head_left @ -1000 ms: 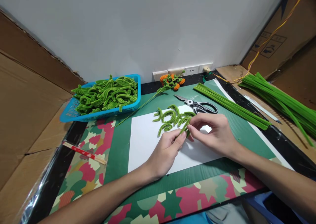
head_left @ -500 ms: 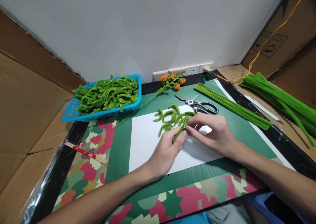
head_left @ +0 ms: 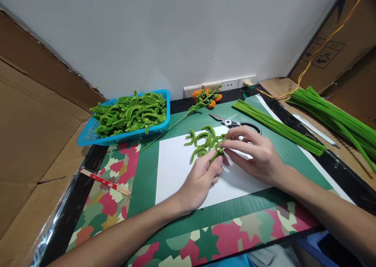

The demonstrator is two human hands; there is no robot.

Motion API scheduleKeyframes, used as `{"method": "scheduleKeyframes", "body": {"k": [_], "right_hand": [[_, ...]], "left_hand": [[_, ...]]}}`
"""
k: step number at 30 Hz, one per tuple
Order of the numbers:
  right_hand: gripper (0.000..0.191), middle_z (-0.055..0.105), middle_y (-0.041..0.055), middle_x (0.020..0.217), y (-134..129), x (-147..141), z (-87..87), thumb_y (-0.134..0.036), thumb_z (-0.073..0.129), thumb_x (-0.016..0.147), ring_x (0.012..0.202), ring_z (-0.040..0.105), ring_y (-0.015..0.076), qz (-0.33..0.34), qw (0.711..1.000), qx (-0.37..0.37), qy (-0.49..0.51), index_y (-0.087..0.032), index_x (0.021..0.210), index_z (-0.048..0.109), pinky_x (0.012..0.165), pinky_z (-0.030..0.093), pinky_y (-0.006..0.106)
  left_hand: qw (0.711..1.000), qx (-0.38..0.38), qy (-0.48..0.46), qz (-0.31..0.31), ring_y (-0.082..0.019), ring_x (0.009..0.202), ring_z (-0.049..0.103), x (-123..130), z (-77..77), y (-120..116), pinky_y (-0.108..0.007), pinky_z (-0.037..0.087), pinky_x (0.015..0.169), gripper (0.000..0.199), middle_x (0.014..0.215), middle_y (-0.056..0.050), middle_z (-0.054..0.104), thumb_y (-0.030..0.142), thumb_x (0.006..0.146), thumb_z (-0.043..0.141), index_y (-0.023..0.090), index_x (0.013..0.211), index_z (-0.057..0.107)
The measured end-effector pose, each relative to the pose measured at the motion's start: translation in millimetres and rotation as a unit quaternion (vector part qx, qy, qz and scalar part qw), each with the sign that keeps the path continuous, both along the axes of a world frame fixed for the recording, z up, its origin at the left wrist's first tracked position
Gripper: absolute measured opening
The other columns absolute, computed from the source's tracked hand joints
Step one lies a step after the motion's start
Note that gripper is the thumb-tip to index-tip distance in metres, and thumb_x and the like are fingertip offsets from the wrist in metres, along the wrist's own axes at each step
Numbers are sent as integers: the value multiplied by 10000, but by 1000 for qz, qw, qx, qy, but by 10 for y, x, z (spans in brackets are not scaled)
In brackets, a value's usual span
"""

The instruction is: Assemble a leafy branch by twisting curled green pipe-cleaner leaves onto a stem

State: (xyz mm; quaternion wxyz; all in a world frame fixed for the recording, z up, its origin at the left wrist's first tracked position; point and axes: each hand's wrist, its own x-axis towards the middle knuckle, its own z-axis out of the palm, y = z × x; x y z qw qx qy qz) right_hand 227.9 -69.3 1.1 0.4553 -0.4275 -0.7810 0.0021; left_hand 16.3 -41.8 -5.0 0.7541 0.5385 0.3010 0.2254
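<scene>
The left hand (head_left: 198,178) holds a short green fuzzy piece (head_left: 216,156) above the white paper (head_left: 172,173); its thumb and index finger are clamped on it, and the upper end of the piece comes out between them. The right hand (head_left: 258,153) is just beside this end. Its upper fingers are spread a little apart and bent toward the piece, but one cannot tell if the thumb and the index finger pinch it or are only near to it.

Behind the hands, several curled green pieces (head_left: 209,141) lie on the paper, some of them bent almost into rings. The scissors (head_left: 228,122) lie beyond the right hand, which covers a part of their handles. The paper rests on a green mat (head_left: 296,173) on the black bench (head_left: 69,204).

At the far left stands a blue basket (head_left: 168,107), heaped with similar green pieces. Beside it an orange-flowered stem (head_left: 202,100) lies across the mat. On the right there is a bundle of long green stems (head_left: 276,126), and on the left, paper-wrapped chopsticks (head_left: 105,182).
</scene>
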Motion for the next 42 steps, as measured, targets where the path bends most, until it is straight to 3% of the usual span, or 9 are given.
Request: {"method": "scheduleKeyframes", "body": {"k": [9, 18, 26, 31, 35, 42], "right_hand": [[174, 767, 105, 1139, 21, 53, -44, -160, 629, 1059, 994, 731, 221, 7, 999, -2, -53, -215, 1191, 730, 833, 598, 343], [182, 763, 71, 847, -13, 6, -69, -206, 588, 1096, 697, 683, 169, 15, 996, -32, -77, -138, 1059, 753, 638, 474, 284], [199, 685, 30, 723, -37, -18, -48, -177, 575, 1072, 597, 597, 148, 20, 995, -40, -90, -139, 960, 735, 573, 383, 285], [150, 744, 40, 804, -31, -2, -46, -179, 581, 1082, 649, 645, 145, 2, 996, -23, -88, -148, 1053, 725, 605, 417, 274], [146, 768, 24, 887, -23, -9, -35, -141, 613, 1071, 588, 588, 99, -18, 999, -1, -50, -166, 1191, 693, 564, 415, 250], [123, 788, 65, 1012, -1, -12, -16, -102, 666, 1039, 788, 708, 133, 79, 991, -84, 66, -186, 1097, 735, 599, 498, 219]], "left_hand": [[999, -15, -28, 7, -58, 522, 164, -5, 6, 14, -161, 147, 440, 363, 695, 104, 275, 538, 1102, 566, 201, 976, 514], [998, -45, -26, 39, -40, 477, 164, -9, -14, 29, -132, 153, 402, 368, 658, 111, 289, 537, 1077, 617, 200, 949, 546], [998, -44, -23, 46, -38, 482, 146, -2, 7, 22, -134, 134, 402, 367, 661, 115, 279, 519, 1069, 639, 209, 923, 510], [998, -55, -25, 23, -48, 513, 144, -40, 10, 28, -147, 99, 421, 314, 694, 105, 265, 477, 1086, 607, 208, 956, 510], [998, -54, -24, 26, -55, 528, 159, -44, 18, 27, -143, 107, 436, 264, 712, 103, 272, 470, 1087, 597, 224, 1039, 515], [998, -45, -26, 31, -60, 518, 140, -15, 23, 37, -132, 107, 433, 288, 695, 116, 259, 491, 1087, 599, 260, 1018, 442]]}}
